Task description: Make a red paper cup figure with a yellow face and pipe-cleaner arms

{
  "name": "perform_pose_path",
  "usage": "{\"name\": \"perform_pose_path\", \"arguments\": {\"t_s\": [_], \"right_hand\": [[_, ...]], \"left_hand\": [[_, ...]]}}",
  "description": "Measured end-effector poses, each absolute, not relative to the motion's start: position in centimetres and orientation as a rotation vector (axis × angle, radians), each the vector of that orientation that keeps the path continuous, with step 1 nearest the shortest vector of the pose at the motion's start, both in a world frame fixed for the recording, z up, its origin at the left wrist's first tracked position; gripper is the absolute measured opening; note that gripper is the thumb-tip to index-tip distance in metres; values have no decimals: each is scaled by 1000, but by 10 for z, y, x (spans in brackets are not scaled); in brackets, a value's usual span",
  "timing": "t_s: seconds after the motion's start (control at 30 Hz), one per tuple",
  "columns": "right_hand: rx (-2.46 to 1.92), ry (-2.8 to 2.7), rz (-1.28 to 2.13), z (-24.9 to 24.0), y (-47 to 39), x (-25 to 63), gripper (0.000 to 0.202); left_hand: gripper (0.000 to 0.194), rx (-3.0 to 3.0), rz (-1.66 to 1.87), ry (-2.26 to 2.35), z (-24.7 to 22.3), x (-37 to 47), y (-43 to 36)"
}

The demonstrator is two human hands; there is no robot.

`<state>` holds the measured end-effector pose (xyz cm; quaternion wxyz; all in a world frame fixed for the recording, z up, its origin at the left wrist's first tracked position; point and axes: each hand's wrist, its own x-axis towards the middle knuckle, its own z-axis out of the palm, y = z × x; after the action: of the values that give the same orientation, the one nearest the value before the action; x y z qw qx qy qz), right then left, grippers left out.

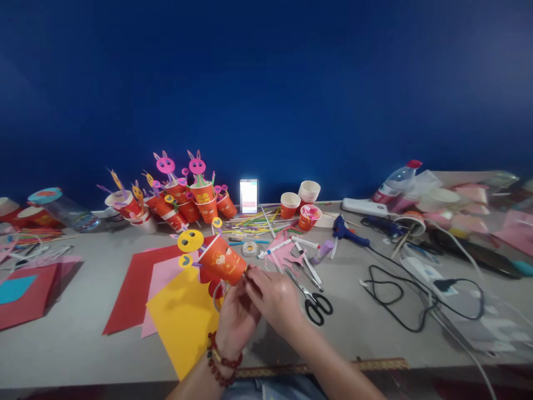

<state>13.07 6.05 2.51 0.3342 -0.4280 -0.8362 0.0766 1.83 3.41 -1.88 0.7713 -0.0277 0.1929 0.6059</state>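
A red paper cup lies tilted over the table, its open rim toward the upper left. From that rim stick out a yellow paper face with dark eyes and small yellow round pieces. My left hand, with beaded bracelets at the wrist, holds the cup from below near its base. My right hand is closed at the cup's base, its fingertips pressed together there; whatever they pinch is too small to make out.
Red, pink and yellow paper sheets lie at the left. Decorated cups stand behind. Black scissors, markers and a blue glue gun with a cable lie at the right.
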Motion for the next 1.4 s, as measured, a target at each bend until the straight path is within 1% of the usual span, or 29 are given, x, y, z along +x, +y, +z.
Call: {"name": "perform_pose_path", "arguments": {"t_s": [0.07, 0.23, 0.3, 0.43, 0.6, 0.87, 1.0, 1.1, 1.17, 1.23, 1.33, 1.4], "right_hand": [[-1151, -2155, 279, 30, 59, 131, 15], [-1113, -2105, 646, 43, 54, 135, 24], [-1082, -2102, 689, 44, 53, 136, 26], [-1052, -2103, 747, 44, 55, 138, 23], [-1008, -2080, 877, 49, 60, 141, 22], [-1036, -1842, 1214, 51, 68, 139, 22], [-999, -1811, 1311, 52, 71, 140, 22], [-973, -1891, 1253, 54, 70, 146, 22], [-1012, -2012, 1115, 55, 69, 152, 21], [-1072, -2131, 961, 54, 67, 157, 15], [-1102, -2196, 838, 49, 66, 160, 4], [-1091, -2180, 805, 45, 67, 159, 7]], "left_hand": [[22, -47, 1310, 401, -17, 18, 33], [18, -45, 1299, 427, -4, 20, 30], [18, -63, 1301, 436, 2, 20, 31], [18, -85, 1332, 464, 7, 20, 34], [11, -102, 1377, 545, 0, 21, 34], [18, 62, 1407, 593, -19, 24, 33], [18, 45, 1398, 588, -20, 25, 35], [18, 42, 1383, 571, -15, 22, 40], [18, 36, 1376, 544, -13, 18, 44], [17, 23, 1380, 527, -11, 13, 48], [11, 27, 1426, 574, -10, 9, 52], [6, 61, 1486, 621, -8, 10, 52]]}}
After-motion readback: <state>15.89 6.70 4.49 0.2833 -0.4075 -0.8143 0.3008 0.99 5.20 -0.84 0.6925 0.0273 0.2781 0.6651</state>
